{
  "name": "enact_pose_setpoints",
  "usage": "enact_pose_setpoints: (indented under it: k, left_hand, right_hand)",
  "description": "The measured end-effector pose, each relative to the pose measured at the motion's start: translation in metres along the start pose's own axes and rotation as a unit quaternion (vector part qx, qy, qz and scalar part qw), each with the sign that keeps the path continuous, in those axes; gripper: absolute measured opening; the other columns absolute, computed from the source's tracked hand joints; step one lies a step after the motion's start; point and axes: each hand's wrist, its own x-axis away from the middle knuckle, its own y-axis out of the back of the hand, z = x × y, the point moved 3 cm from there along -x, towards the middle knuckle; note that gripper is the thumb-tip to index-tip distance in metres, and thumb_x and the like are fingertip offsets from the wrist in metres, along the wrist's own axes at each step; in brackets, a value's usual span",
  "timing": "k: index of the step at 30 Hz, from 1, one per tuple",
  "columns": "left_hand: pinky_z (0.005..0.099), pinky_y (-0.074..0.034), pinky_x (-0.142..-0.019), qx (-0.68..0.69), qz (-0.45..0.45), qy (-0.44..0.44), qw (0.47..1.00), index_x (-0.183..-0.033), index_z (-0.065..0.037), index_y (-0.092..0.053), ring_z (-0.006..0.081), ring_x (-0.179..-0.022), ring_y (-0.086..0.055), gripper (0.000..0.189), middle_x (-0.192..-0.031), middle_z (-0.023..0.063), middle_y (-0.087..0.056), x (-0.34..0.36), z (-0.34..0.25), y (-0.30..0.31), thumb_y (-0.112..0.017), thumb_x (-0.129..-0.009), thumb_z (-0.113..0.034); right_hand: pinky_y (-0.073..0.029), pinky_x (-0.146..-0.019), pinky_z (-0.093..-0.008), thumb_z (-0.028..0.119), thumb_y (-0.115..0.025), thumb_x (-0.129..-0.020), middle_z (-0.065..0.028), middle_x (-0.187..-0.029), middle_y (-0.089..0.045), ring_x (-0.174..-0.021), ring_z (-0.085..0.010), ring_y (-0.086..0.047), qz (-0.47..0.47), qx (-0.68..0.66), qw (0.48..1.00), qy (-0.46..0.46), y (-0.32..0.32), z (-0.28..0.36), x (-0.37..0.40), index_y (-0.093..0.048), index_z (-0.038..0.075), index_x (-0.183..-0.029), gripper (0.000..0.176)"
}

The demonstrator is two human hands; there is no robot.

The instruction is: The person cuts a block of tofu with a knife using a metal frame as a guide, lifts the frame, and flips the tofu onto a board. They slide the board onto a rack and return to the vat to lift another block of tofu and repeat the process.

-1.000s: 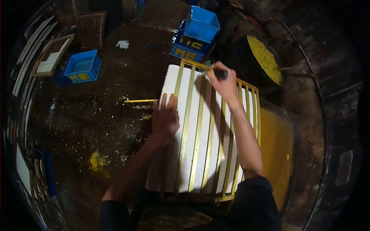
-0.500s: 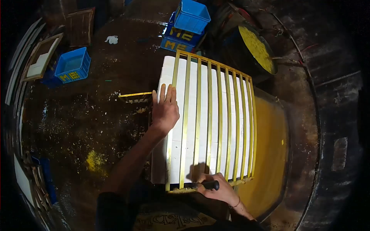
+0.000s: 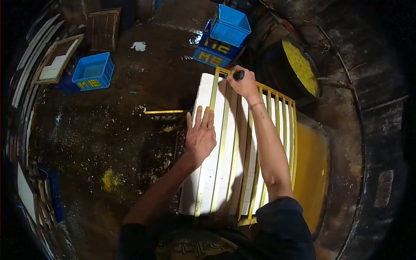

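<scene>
A white slab (image 3: 207, 173) lies flat on the wet floor under a yellow slatted frame (image 3: 283, 113). My left hand (image 3: 200, 135) rests flat, fingers apart, on the slab's left part and the frame's left slats. At the frame's far end my right hand (image 3: 244, 84) grips a dark-handled knife (image 3: 238, 75), its tip down between two slats. My right arm stretches across the middle of the frame.
Stacked blue crates (image 3: 224, 34) stand just beyond the slab. Another blue crate (image 3: 92, 72) and wooden frames (image 3: 57, 58) lie far left. A dark round vessel with yellow contents (image 3: 302, 66) sits at the far right. A yellow strip (image 3: 164, 112) lies on the floor left of the slab.
My right hand with the knife went from the frame's far end to its near end, then back to the far end, one slat gap further left. My left hand stayed pressed down.
</scene>
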Motion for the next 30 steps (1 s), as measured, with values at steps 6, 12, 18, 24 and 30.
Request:
enact_pose_setpoints:
  k: [6,12,18,24,30]
  left_hand:
    - [0.0586,-0.009,-0.116,0.028,0.020,-0.001,0.999,-0.142,0.005,-0.038,0.0340,-0.145,-0.018,0.058,-0.152,0.0171,-0.033,0.001,0.002,-0.007,-0.045,-0.089,-0.019]
    - [0.0606,-0.015,-0.113,0.003,0.008,-0.020,1.000,-0.140,0.007,-0.038,0.0366,-0.143,-0.023,0.055,-0.150,0.0183,-0.036,0.003,0.001,-0.010,-0.046,-0.092,-0.018]
    - [0.0599,-0.012,-0.115,0.035,-0.018,-0.011,0.999,-0.138,0.005,-0.043,0.0358,-0.143,-0.023,0.056,-0.148,0.0177,-0.039,0.003,0.001,-0.006,-0.046,-0.088,-0.019]
    - [0.0593,-0.009,-0.116,0.042,-0.008,0.001,0.999,-0.139,0.007,-0.041,0.0359,-0.143,-0.023,0.058,-0.147,0.0177,-0.040,0.002,0.001,-0.002,-0.047,-0.087,-0.018]
    - [0.0599,-0.006,-0.115,0.043,0.058,0.023,0.997,-0.146,0.010,-0.021,0.0416,-0.146,-0.007,0.078,-0.155,0.0280,-0.011,0.022,0.000,0.008,-0.057,-0.086,-0.025]
  right_hand:
    - [-0.048,-0.055,-0.0291,0.022,-0.064,-0.086,-0.0076,-0.065,-0.065,-0.055,-0.0136,-0.058,0.198,-0.265,0.919,-0.214,0.064,0.096,0.236,-0.068,0.003,-0.088,0.020]
    - [-0.047,-0.060,-0.0250,0.006,-0.066,-0.080,-0.0060,-0.068,-0.063,-0.062,-0.0088,-0.059,0.264,-0.334,0.880,-0.209,0.110,0.159,0.331,-0.063,-0.001,-0.084,0.009]
    - [-0.040,-0.052,-0.0279,0.013,-0.065,-0.082,-0.0084,-0.060,-0.052,-0.056,-0.0101,-0.050,-0.012,-0.220,0.975,-0.019,0.069,0.086,0.097,-0.056,0.001,-0.075,0.016]
    - [-0.051,-0.066,-0.0441,0.021,-0.069,-0.074,-0.0233,-0.071,-0.064,-0.072,-0.0419,-0.063,-0.012,-0.007,0.999,0.035,-0.029,0.032,-0.025,-0.064,-0.001,-0.075,0.022]
    - [-0.051,-0.067,-0.0455,0.027,-0.072,-0.075,-0.0251,-0.067,-0.062,-0.070,-0.0440,-0.062,0.094,-0.018,0.995,-0.002,0.004,0.085,0.061,-0.064,-0.003,-0.074,0.031]
